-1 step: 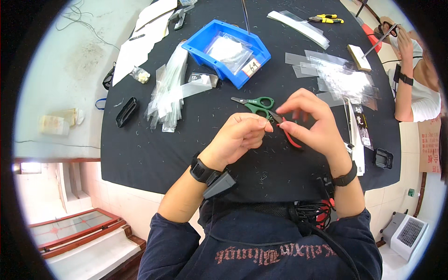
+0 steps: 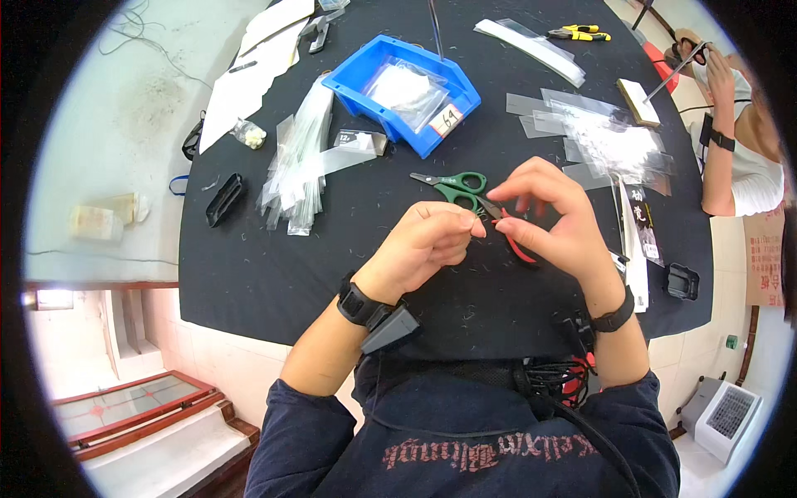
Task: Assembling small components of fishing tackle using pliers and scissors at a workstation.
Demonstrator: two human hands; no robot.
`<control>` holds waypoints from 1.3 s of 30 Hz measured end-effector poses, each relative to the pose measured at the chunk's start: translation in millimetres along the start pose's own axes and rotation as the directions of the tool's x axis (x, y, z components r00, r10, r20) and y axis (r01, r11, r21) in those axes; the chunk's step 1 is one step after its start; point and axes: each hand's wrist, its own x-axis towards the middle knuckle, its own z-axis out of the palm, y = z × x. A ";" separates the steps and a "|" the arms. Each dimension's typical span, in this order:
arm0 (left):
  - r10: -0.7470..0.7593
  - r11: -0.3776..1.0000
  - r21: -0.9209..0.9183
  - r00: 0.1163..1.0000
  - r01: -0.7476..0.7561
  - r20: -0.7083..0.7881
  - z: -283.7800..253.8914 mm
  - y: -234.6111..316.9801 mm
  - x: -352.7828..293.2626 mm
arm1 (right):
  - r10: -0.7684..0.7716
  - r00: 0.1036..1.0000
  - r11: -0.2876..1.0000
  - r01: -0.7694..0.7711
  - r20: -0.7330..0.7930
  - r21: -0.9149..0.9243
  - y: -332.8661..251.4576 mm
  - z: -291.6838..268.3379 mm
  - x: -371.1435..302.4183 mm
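Observation:
My left hand (image 2: pixel 427 241) rests on the black table cloth (image 2: pixel 274 266) with its fingertips pinched together on something too small to make out. My right hand (image 2: pixel 560 220) curves over right beside it, thumb and fingers around small red-handled pliers (image 2: pixel 521 247) whose dark head points at my left fingertips. Green-handled scissors (image 2: pixel 452 184) lie on the cloth just beyond both hands, touching neither. Both wrists wear black bands.
A blue bin (image 2: pixel 365 95) with clear bags stands behind the scissors. A stack of clear plastic sleeves (image 2: pixel 299 162) lies to the left, more bags (image 2: pixel 610 137) to the right. Yellow pliers (image 2: pixel 577 33) lie far back. Another person (image 2: pixel 739 141) sits at the right edge.

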 end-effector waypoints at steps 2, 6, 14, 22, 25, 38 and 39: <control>-0.002 1.000 0.024 1.000 0.002 0.025 1.4 -0.1 -0.4 | -0.033 0.999 0.999 0.033 0.010 0.041 -0.6 2.0 0.1; -0.032 0.998 0.053 0.996 0.028 0.082 3.1 0.2 -1.6 | -0.125 0.989 0.989 0.118 0.076 0.088 2.7 4.3 1.1; -0.057 0.997 0.061 0.992 0.050 0.108 4.3 1.2 -2.0 | -0.184 0.980 0.982 0.180 0.075 0.060 5.6 2.7 0.4; -0.049 0.996 0.080 0.995 0.041 0.091 4.1 -0.1 -1.5 | -0.254 0.966 0.966 0.256 0.043 -0.047 3.2 3.4 0.0; -0.050 0.995 0.090 0.996 0.043 0.076 4.2 -0.3 -1.4 | -0.259 0.965 0.963 0.261 0.041 -0.064 2.2 3.0 -0.4; -0.008 0.996 0.089 0.998 0.002 0.063 3.2 -1.6 -0.5 | -0.251 0.968 0.963 0.252 0.025 -0.093 0.8 4.7 -0.3; -0.003 0.996 0.086 0.998 -0.003 0.066 2.8 -1.6 -0.3 | -0.229 0.974 0.969 0.228 0.004 -0.097 0.1 5.1 -0.3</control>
